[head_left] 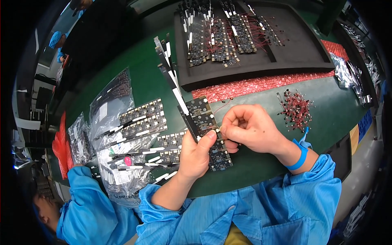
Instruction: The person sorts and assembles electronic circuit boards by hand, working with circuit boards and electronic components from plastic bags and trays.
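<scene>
My left hand [195, 154] grips a dark circuit board panel [203, 114], its thumb pressed on the face. Black and white flex strips [176, 92] run up from the panel's left edge. My right hand [253, 130] is closed in a pinch at the panel's right edge; what lies between the fingertips is too small to make out. A thin red wire [222, 107] shows by the panel's upper right corner. Right of my right hand lies a loose heap of small red-wired parts [296, 109]. A blue wrist strap [301, 157] circles my right wrist.
A black foam tray [294, 61] at the back holds several wired panels, with red bubble wrap [249, 85] under its front. More circuit panels [143, 118] and clear plastic bags [112, 96] cover the left. A co-worker's blue sleeve [90, 204] reaches in at lower left.
</scene>
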Tool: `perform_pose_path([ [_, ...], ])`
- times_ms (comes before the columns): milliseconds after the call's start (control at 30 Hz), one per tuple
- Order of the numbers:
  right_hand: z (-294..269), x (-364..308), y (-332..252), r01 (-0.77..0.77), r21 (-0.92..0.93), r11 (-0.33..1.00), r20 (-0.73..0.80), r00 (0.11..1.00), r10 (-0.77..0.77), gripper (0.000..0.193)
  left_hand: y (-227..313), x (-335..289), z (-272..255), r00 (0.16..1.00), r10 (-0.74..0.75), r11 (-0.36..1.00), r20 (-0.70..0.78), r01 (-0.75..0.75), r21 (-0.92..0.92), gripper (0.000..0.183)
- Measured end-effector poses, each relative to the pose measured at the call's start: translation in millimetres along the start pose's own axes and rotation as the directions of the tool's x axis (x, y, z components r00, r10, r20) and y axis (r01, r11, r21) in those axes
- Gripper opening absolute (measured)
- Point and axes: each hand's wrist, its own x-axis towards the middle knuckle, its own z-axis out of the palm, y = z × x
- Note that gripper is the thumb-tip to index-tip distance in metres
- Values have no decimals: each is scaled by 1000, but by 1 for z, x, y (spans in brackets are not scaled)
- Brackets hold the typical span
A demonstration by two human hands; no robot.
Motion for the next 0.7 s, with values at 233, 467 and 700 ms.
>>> perform_pose_path([
  [233, -3, 0, 0, -1, 54, 999, 72, 997, -3, 7, 6, -2, -1, 993, -118, 984, -14, 115, -136, 17],
  [467, -3, 1, 1, 51, 73, 996, 86, 995, -57, 5, 6, -1, -6, 973, -223, 947, 58, 230, -223, 22],
  [700, -4, 3, 1, -5, 173, 985, 171, 985, -25, 4, 5, -1, -11, 949, -267, 915, 165, 303, -265, 21],
])
